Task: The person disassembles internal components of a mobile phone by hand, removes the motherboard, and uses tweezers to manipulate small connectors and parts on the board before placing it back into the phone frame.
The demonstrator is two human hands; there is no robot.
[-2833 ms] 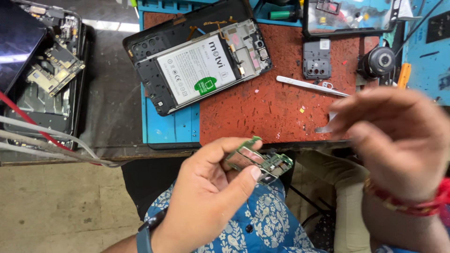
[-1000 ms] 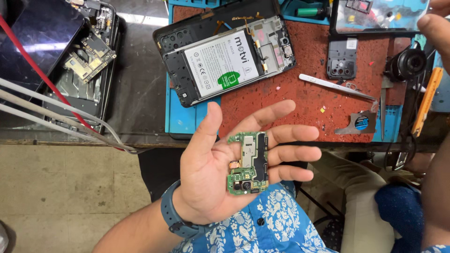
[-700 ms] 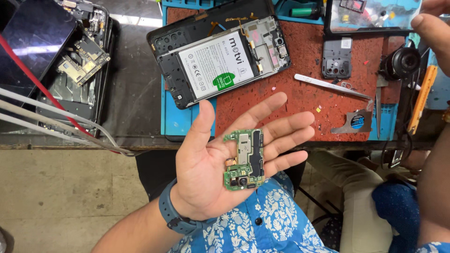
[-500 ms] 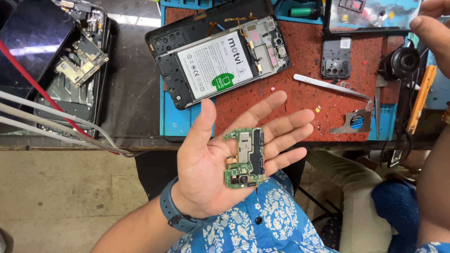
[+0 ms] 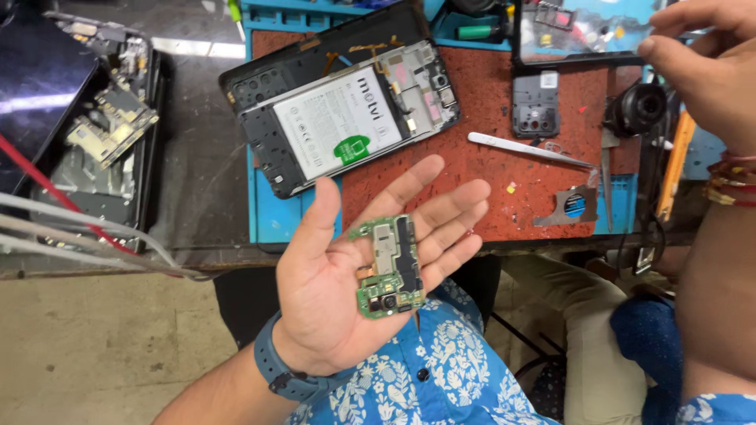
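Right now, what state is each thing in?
left hand: open, palm up
circuit board: lying loose on the palm
opened phone: back off, battery exposed
tweezers: lying on the red mat
right hand: raised, fingers curled, grip unclear

A dark blue-grey watch band (image 5: pixel 276 374) wraps the wrist just below the left hand (image 5: pixel 358 295). Red and gold thread bracelets (image 5: pixel 731 182) circle the wrist below the right hand (image 5: pixel 705 67). The shirt (image 5: pixel 441 378) is bright blue with a white floral print and a small dark button; the trousers (image 5: pixel 583 330) are khaki.
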